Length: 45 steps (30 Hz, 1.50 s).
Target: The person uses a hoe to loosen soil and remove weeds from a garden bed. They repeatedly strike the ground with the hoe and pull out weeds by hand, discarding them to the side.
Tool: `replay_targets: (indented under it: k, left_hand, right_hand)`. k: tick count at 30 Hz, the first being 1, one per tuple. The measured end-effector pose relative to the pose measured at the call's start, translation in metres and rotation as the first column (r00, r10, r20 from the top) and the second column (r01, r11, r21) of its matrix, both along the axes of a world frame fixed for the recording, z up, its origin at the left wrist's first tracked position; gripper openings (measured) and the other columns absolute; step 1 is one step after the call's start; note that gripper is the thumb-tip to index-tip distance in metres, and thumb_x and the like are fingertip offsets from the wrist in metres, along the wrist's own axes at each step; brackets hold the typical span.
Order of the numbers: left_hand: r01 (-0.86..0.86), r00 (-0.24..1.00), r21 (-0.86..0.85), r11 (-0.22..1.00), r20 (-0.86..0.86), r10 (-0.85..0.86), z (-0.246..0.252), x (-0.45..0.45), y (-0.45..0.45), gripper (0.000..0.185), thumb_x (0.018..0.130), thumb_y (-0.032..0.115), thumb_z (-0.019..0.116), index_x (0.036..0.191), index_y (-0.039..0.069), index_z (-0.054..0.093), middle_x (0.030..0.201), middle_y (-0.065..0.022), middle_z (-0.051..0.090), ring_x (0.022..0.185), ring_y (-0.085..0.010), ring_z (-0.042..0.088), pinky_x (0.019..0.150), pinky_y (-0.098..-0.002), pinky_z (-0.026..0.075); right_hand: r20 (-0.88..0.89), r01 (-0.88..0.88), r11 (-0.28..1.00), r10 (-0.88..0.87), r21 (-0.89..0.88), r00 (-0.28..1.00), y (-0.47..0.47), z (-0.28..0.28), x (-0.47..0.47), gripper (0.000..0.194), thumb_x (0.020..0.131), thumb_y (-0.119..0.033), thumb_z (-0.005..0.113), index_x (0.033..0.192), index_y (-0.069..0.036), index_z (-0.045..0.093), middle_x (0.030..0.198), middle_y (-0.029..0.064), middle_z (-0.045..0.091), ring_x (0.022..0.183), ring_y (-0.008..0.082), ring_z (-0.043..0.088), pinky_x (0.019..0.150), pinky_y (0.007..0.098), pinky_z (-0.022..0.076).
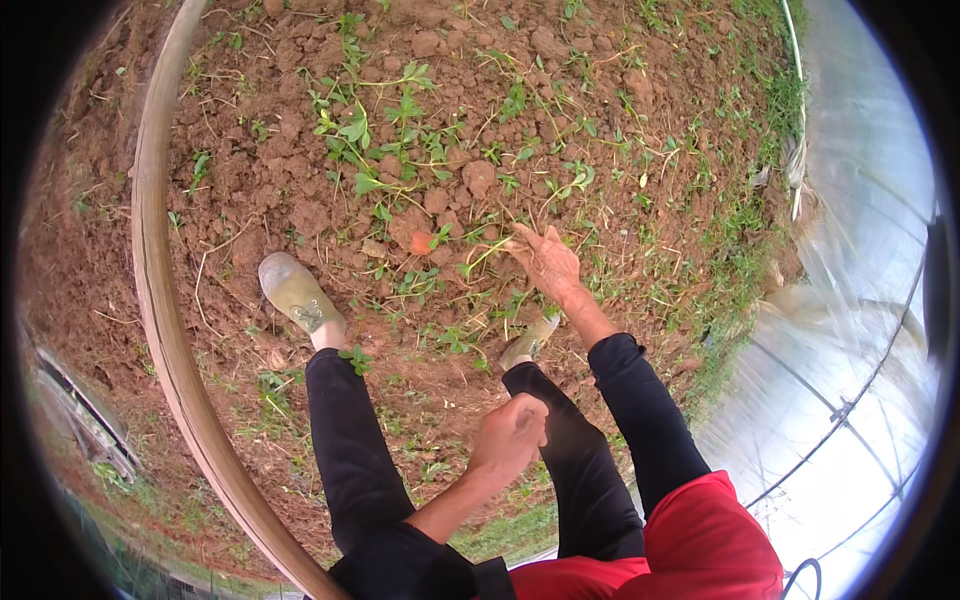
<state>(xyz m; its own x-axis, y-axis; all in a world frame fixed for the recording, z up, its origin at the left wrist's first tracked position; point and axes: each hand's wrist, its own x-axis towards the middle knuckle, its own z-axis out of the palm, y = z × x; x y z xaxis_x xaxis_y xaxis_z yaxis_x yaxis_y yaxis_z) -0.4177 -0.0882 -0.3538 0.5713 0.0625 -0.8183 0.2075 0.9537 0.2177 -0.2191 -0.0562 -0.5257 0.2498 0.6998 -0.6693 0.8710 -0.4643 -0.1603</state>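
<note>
My right hand (546, 259) is low over the loose reddish soil, its fingers closed round thin stems and roots of a green weed (486, 253); its leafy end points left. Nearer my body, my left hand (511, 437) is curled into a loose fist above my right leg, with nothing visible in it. An orange-red piece (422, 242) of unclear kind lies on the soil left of my right hand. Leafy green weeds (405, 112) spread over the clods ahead. My olive left shoe (294, 291) rests on the soil; the right shoe (531, 342) is partly hidden below my right forearm.
A long wooden pole (154, 225) runs down the left side, bent by the lens. Clear plastic sheeting (817, 360) with thin framing stands along the right, beside a grassy strip (742, 225). A pale, long object (86, 412) lies at the far left.
</note>
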Motion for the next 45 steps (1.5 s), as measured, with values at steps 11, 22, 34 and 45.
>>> replay_targets:
  k: [11,22,34,45]
  left_hand:
    - [-0.075,0.997,-0.016,0.997,0.033,0.075,0.005,-0.005,0.001,0.011,0.086,0.0,0.043,0.094,0.0,0.051,0.068,-0.0057,0.054,0.052,-0.0096,0.051,0.047,-0.0232,0.043]
    - [-0.04,0.999,0.03,0.999,0.036,0.039,0.005,-0.01,0.013,0.009,0.087,0.003,0.045,0.093,0.002,0.051,0.065,-0.0052,0.053,0.052,-0.0099,0.052,0.045,-0.0236,0.043]
    - [-0.178,0.982,0.167,0.97,-0.032,0.185,-0.004,-0.013,0.011,0.012,0.083,0.008,0.049,0.09,0.0,0.055,0.065,-0.0128,0.055,0.059,-0.0227,0.057,0.053,-0.0324,0.044]
    - [-0.003,1.0,0.133,0.991,0.021,0.0,-0.001,-0.018,0.032,0.01,0.086,0.007,0.047,0.087,0.0,0.053,0.059,-0.0046,0.054,0.049,-0.0096,0.051,0.044,-0.0246,0.043]
  right_hand:
    - [-0.312,0.437,0.825,-0.547,-0.357,0.777,0.063,-0.037,-0.023,0.049,0.081,-0.046,0.042,0.098,-0.005,0.062,0.088,0.0146,0.062,0.083,0.0227,0.06,0.074,0.033,0.0474]
    - [0.067,-0.242,0.871,0.236,0.428,0.969,0.12,-0.042,-0.076,0.054,0.079,-0.026,0.06,0.129,-0.019,0.042,0.135,0.0274,0.028,0.125,0.0426,0.027,0.1,0.0453,0.0285]
    - [0.053,-0.217,0.976,0.217,0.004,0.975,0.152,-0.073,-0.114,0.07,0.071,-0.017,0.061,0.134,-0.016,0.03,0.097,0.0172,0.058,0.093,0.0304,0.056,0.073,0.0375,0.0473]
    - [-0.551,-0.096,0.992,0.033,-0.086,0.834,0.074,0.031,-0.178,0.054,0.084,-0.03,0.058,0.128,-0.005,0.043,0.109,0.0161,0.054,0.101,0.0202,0.052,0.089,0.0288,0.0434]
